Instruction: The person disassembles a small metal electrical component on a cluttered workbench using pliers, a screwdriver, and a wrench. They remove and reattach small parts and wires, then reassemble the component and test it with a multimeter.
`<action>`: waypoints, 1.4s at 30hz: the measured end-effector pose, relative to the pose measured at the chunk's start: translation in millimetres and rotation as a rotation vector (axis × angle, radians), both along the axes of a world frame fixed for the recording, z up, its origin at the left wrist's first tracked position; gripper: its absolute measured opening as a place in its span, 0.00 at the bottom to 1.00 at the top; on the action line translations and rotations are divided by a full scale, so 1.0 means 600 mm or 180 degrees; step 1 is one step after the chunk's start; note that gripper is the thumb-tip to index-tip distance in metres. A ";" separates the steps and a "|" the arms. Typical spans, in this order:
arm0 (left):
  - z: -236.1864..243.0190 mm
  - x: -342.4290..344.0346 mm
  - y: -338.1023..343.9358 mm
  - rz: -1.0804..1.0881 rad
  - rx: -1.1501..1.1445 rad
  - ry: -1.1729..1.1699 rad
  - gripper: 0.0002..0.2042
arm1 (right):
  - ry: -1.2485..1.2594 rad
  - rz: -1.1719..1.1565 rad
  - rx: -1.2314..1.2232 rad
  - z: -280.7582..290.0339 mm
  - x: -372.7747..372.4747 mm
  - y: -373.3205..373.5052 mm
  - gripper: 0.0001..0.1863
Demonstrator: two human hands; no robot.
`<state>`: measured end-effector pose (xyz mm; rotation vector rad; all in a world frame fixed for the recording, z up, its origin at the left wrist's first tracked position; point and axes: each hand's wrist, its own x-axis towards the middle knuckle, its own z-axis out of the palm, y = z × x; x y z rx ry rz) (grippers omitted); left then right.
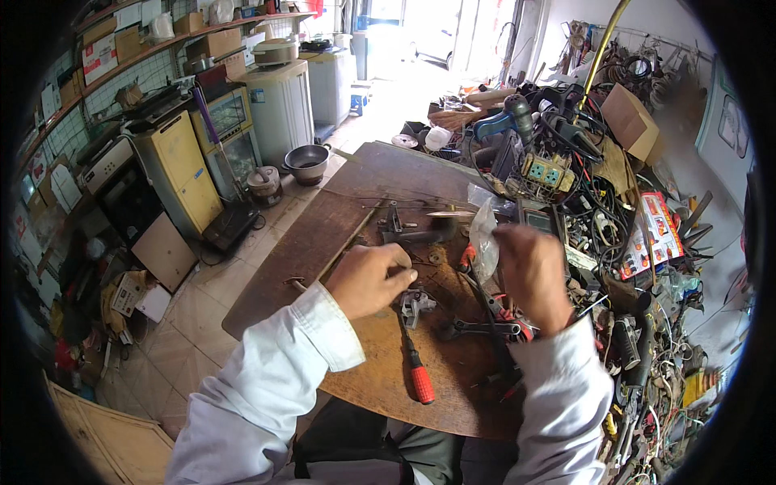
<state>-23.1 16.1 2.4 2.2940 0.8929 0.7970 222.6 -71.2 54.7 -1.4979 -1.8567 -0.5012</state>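
Observation:
Above the wooden table point(339, 212), my left hand point(370, 279) is closed, thumb against the curled fingers; whatever it may pinch is hidden. My right hand point(533, 271) is closed, slightly blurred, at the edge of a clear plastic bag point(484, 242), which hangs from its fingers. Just below my left hand lies a small silver metal part point(415, 307). A screwdriver point(421, 381) with a red handle points away from me under that part. Left of my right wrist are a dark wrench-like tool point(485, 327) and red-handled tools point(495, 305). A dark metal piece point(416, 235) lies beyond my hands.
Heaped cables, tools and parts point(614, 242) crowd the right side, with a green socket block point(546, 172) and an open cardboard box point(630, 121). On the floor at left stand a dark pot point(308, 164), a yellow cabinet point(179, 166) and a washing machine point(279, 109).

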 end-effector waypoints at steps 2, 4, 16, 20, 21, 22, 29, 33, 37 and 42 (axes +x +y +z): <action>-0.015 0.006 -0.005 0.0116 0.0530 0.0430 0.11 | -0.0585 -0.0496 -0.0166 0.032 0.038 0.049 0.06; -0.014 0.011 -0.014 -0.0084 0.0665 0.0459 0.10 | -0.0864 -0.0604 -0.0461 0.028 0.088 0.100 0.05; -0.008 0.012 -0.018 -0.0184 0.0582 0.0357 0.11 | 0.0145 -0.0430 -0.0582 -0.002 0.105 0.114 0.18; -0.003 0.007 -0.023 -0.0462 0.0562 0.0327 0.14 | 0.0687 -0.0644 -0.0488 0.043 0.078 -0.025 0.14; 0.001 0.008 -0.030 -0.0531 0.0587 0.0294 0.15 | 0.0807 -0.0709 -0.0413 0.040 0.082 -0.058 0.14; 0.001 0.009 -0.035 -0.0593 0.0609 0.0264 0.16 | 0.0782 -0.0795 -0.0295 0.039 0.075 -0.092 0.12; -0.005 0.018 -0.035 -0.0469 0.0851 0.0588 0.14 | 0.1187 -0.0826 -0.1137 -0.007 0.044 -0.189 0.09; 0.000 0.015 -0.042 -0.0436 0.0569 0.0554 0.13 | 0.0791 -0.0741 -0.1506 -0.044 0.041 -0.183 0.15; -0.006 0.018 -0.036 -0.0479 0.0708 0.0534 0.12 | 0.0301 -0.0816 -0.1975 -0.063 0.019 -0.182 0.21; -0.004 0.012 -0.028 -0.0539 0.0601 0.0435 0.13 | 0.0356 -0.0728 -0.1664 -0.088 0.018 -0.178 0.18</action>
